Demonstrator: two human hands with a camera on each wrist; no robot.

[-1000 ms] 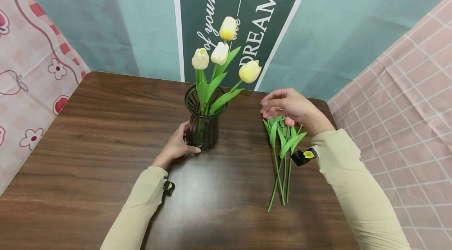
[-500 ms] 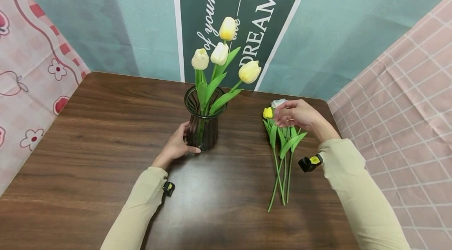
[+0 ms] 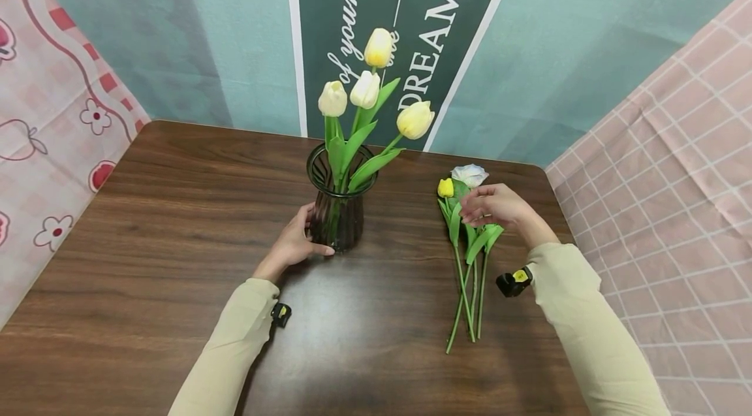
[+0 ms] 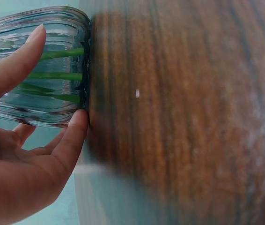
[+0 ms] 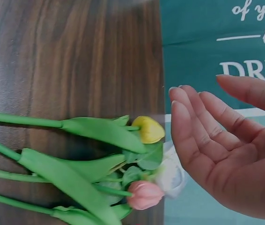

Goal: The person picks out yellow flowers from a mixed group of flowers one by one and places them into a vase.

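In the head view my left hand (image 3: 294,241) holds a dark ribbed glass vase (image 3: 337,226) low on its left side. The left wrist view shows the thumb on one side of the glass and the fingers round the other, with green stems inside. Several white and pale yellow tulips (image 3: 365,89) stand in the vase. My right hand (image 3: 496,206) hovers over loose flowers on the right, fingers loosely bent, holding nothing. Below it lie a yellow tulip (image 5: 150,130), a pink tulip (image 5: 144,195), a pale bluish-white flower (image 3: 469,175) and their green leaves and stems.
The brown wooden table (image 3: 176,207) backs onto a blue-green cloth (image 3: 235,44) with a dark lettered panel (image 3: 405,31). A pink checked cloth (image 3: 664,207) hangs at the right, and a patterned pink cloth (image 3: 53,109) hangs at the left.
My right hand has moved right and nearer to me, uncovering the yellow tulip and the bluish-white flower. My left hand and the vase have stayed in place.
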